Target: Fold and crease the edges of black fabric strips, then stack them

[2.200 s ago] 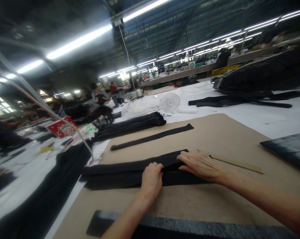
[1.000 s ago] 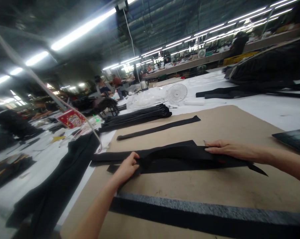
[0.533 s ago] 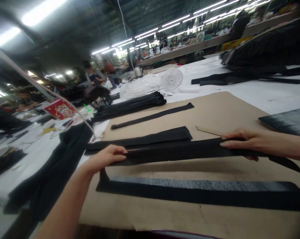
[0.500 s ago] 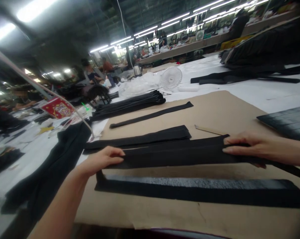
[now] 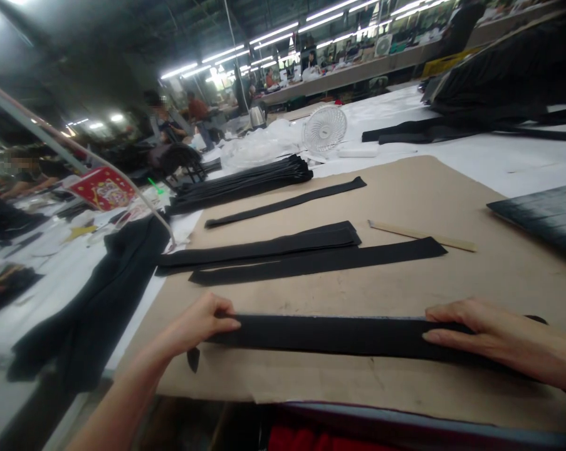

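A long black fabric strip (image 5: 330, 336) stretches between my two hands, low over the brown cardboard (image 5: 287, 376). My left hand (image 5: 202, 322) pinches it near its left end, thumb and fingers closed. Further right, my right hand (image 5: 480, 329) grips the same strip from above; its right end is partly hidden under that hand. Beneath it lies another strip, mostly covered, with a dark tip (image 5: 193, 359) showing by my left wrist and a thin greyish edge along the top. Just behind, a single black strip (image 5: 320, 262) lies flat beside a small stack of strips (image 5: 264, 246).
A thin wooden-handled tool (image 5: 424, 236) and one narrow strip (image 5: 287, 203) lie on the cardboard. Beyond are a pile of black strips (image 5: 245, 181) and a white fan (image 5: 324, 129). Dark cloth (image 5: 89, 300) hangs at left; a dark panel (image 5: 546, 216) is at right. People work in the background.
Both hands have brought the held strip down and toward me, over the grey-coated strip, now mostly covered. The flat strip behind and the tool's handle have come into full view.
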{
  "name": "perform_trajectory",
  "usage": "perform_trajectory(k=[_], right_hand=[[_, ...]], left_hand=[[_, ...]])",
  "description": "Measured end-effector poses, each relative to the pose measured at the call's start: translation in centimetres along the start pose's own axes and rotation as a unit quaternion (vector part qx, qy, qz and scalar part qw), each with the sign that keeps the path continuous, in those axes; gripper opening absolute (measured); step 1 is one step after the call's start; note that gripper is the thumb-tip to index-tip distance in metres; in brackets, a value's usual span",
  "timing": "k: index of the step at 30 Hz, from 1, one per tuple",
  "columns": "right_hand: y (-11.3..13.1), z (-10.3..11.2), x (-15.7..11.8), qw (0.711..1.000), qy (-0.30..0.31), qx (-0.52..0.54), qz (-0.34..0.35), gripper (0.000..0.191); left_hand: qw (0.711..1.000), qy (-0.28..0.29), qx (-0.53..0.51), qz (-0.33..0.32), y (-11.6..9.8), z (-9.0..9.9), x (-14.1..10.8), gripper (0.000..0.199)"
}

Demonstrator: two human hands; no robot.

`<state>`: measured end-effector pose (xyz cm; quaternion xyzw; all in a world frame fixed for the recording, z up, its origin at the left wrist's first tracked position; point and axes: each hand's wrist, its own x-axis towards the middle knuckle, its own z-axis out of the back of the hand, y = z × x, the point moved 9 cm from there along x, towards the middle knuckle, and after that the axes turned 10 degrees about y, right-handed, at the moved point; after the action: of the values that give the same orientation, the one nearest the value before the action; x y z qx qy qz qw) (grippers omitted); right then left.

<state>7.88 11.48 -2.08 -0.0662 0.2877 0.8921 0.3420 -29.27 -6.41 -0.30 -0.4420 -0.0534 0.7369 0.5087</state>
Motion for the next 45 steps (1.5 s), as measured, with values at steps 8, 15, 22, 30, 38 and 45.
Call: perform_trajectory(k=[8, 15, 22, 30, 38, 45], right_hand=[[-0.5, -2.5, 0.1, 0.992, 0.102, 0.069, -0.022, 0.053], [-2.9, -2.2, -0.2, 0.993, 0.097, 0.042, -0.057, 0.064], [-3.7, -2.0, -0.7, 0.991, 0.092, 0.046, -0.089, 0.062], [-2.1, -1.9, -0.3, 0.995, 0.093, 0.028, -0.036, 0.050], [-1.3, -2.1, -0.9, 0.993, 0.109, 0.042, -0.031, 0.042], [0.6, -1.5, -1.0, 0.994, 0.108, -0.007, 0.002, 0.029]], left_hand=[[1.000, 0.001, -0.003, 0.001, 0.8, -0.7, 0.3, 0.029], [1.000, 0.011, -0.005, -0.005, 0.1, -1.1, 0.4, 0.028], [1.000, 0.018, 0.002, -0.005, -0.4, -1.9, 1.2, 0.028], [1.000, 0.002, 0.025, 0.003, -0.1, -2.3, 1.6, 0.027], [0.997, -0.024, 0.076, 0.019, -0.2, -2.4, 1.4, 0.027], [0.981, -0.033, 0.184, 0.044, 0.1, -2.6, 1.4, 0.025]])
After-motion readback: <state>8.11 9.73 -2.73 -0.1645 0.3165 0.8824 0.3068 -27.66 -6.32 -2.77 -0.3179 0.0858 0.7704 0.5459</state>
